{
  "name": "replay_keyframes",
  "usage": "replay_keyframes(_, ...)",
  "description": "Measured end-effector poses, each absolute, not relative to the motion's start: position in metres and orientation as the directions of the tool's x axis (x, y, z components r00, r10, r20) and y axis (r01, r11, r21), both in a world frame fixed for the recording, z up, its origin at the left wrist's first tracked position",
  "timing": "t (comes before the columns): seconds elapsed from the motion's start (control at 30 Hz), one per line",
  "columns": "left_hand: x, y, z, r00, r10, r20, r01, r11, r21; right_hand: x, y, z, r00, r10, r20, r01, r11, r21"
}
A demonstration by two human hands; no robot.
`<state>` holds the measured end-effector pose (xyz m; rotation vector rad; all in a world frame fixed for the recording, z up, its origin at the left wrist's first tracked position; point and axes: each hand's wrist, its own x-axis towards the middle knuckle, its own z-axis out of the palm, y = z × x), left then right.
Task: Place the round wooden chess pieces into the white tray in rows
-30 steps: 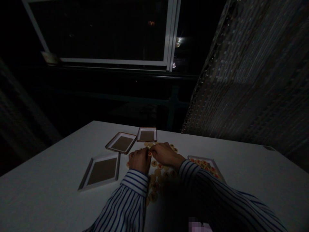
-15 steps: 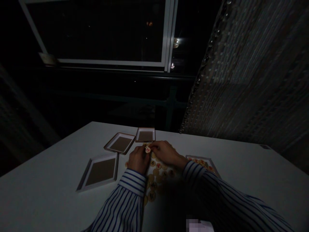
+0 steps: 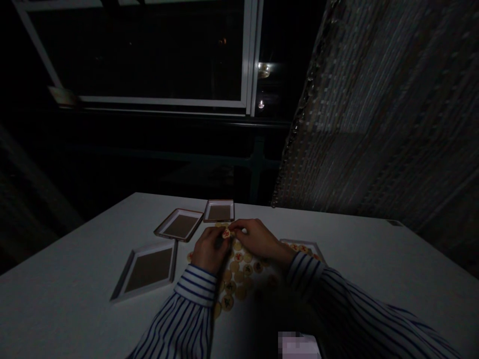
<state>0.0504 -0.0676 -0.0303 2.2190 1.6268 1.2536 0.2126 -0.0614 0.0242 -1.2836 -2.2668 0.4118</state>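
My left hand (image 3: 209,249) is closed, pinching a round wooden Chinese chess piece (image 3: 226,233) with a red character facing me. The thumb and fingertips of my right hand (image 3: 258,239) come together at the right edge of that same piece. Below and between the hands, several loose Chinese chess pieces (image 3: 234,267) lie on the white table (image 3: 82,279). Some show black characters, some red, and others are blank side up. My right wrist partly covers a shallow tray (image 3: 318,248) holding pieces with red characters.
Three shallow trays with brown bottoms stand on the left: a near one (image 3: 149,269), a middle one (image 3: 182,227) and a far one (image 3: 219,213). A bead curtain (image 3: 348,114) hangs beyond the table's right side. Behind is a dark window (image 3: 149,55). A pale, pixelated object (image 3: 299,346) lies at the front edge.
The view has shifted slightly, so the scene sits further left. The held piece has tilted a little between the fingertips, and my right hand's fingers have drawn closer to it.
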Motion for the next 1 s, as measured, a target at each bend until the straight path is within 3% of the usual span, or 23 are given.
replay_keyframes(0.27,0.063,-0.077,-0.019,0.081,0.790,0.608,0.679,-0.490,0.547,0.227,-0.071,0.031,-0.407,0.826,0.390,0.556,0.563,-0.612)
replay_keyframes(0.63,0.086,-0.098,-0.004,0.162,0.788,0.593,0.683,-0.524,0.510,0.251,-0.088,0.029,-0.328,0.871,0.365,0.459,0.485,-0.745)
replay_keyframes(1.0,0.115,-0.111,-0.001,0.218,0.774,0.594,0.671,-0.561,0.485,0.279,-0.101,0.020,-0.292,0.889,0.353,0.393,0.448,-0.803)
